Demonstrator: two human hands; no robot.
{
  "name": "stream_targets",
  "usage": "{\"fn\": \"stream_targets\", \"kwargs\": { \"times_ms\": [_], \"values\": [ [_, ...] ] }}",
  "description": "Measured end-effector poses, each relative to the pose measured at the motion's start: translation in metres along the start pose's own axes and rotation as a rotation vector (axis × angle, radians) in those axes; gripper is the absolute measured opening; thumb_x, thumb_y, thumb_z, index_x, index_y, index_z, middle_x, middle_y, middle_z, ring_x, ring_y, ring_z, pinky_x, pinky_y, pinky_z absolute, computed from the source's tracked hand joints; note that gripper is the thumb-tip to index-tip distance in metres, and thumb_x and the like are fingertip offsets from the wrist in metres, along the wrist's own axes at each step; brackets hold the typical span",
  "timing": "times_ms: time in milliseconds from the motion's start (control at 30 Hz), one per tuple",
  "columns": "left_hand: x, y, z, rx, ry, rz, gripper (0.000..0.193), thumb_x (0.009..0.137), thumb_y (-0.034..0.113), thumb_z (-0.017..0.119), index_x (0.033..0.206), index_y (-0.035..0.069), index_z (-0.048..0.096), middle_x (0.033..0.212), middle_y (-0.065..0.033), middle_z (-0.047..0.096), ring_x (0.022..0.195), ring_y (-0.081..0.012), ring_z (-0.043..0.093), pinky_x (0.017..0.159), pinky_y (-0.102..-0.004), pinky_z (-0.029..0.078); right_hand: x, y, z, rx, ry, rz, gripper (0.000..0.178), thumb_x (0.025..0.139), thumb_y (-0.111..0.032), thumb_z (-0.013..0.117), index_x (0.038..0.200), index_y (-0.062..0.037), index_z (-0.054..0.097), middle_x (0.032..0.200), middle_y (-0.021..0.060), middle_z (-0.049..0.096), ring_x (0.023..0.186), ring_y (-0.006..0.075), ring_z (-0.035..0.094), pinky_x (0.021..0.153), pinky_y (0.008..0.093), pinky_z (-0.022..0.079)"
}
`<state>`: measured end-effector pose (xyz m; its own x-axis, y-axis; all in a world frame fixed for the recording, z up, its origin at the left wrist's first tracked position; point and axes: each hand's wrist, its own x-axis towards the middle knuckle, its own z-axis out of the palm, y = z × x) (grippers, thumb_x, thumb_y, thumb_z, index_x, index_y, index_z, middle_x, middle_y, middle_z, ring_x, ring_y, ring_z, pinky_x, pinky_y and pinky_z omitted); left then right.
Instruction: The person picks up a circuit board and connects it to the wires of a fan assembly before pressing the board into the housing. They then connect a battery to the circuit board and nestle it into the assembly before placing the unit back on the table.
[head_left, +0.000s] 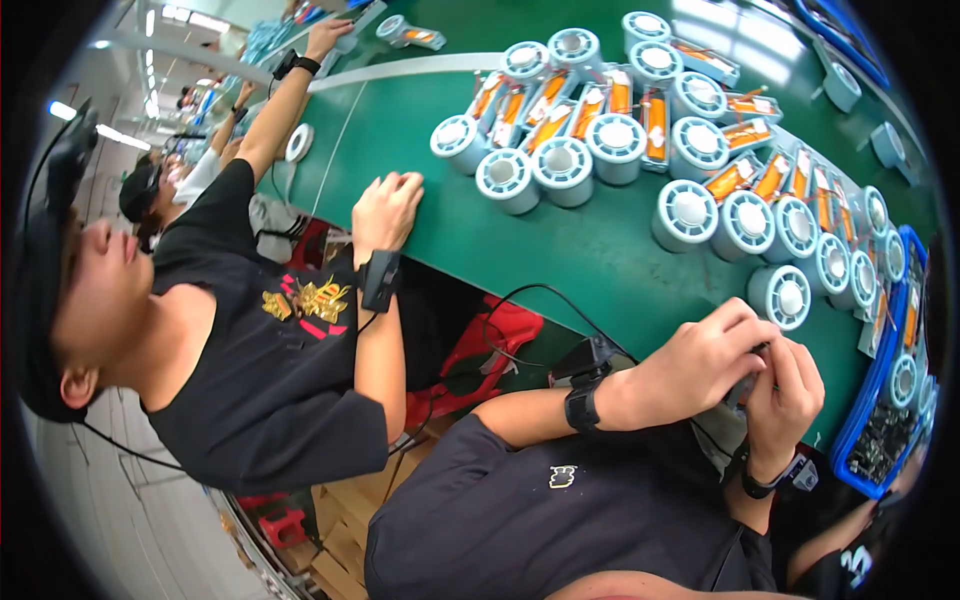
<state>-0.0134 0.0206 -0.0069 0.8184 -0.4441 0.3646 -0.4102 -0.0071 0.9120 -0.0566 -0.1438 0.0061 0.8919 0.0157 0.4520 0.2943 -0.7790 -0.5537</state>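
Close in front of my chest, my left hand [690,368] and my right hand [786,402] meet at the table's near edge. The fingers of both are closed around a small dark piece [741,390], mostly hidden by them, whose kind I cannot make out. Just beyond my fingertips stands a pale blue round fan-like unit [780,297] with a vented rim and a white centre. More such units [687,214] are grouped farther out, with handle-like bodies showing orange parts and wires [734,178].
A blue tray [872,484] of small dark parts lies to the right. At left a co-worker in a black shirt [270,370] rests one hand [387,210] on the green table [480,255] and reaches far with the other. A red stool [495,345] and a black cable [545,288] are nearby.
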Motion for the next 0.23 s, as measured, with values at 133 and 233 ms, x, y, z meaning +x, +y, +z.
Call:
{"fn": "stream_targets", "kwargs": {
  "times_ms": [133,233],
  "values": [
    [0.0,0.001,0.0,0.033,-0.003,-0.014,0.031,0.093,0.001,0.065,0.124,0.002,0.06,0.107,-0.017,0.061,0.088,-0.037,0.066,0.071,-0.0417,0.055,0.009,-0.005,0.002,-0.014,0.012,-0.051,0.016,0.083,0.009,0.063,0.097,0.005,0.07,0.081,0.0166,0.068,0.067,0.0313,0.065,0.059,0.0373,0.05],
    [0.001,0.0,-0.003,-0.017,-0.052,-0.06,0.032,0.094,0.003,0.065,0.125,0.004,0.06,0.107,-0.0171,0.061,0.095,-0.0375,0.066,0.08,-0.0424,0.055,0.013,-0.007,-0.006,0.038,-0.065,0.004,0.015,0.082,0.009,0.064,0.095,0.0043,0.07,0.083,0.0171,0.068,0.067,0.0322,0.066,0.058,0.0379,0.05]
  ]
}}
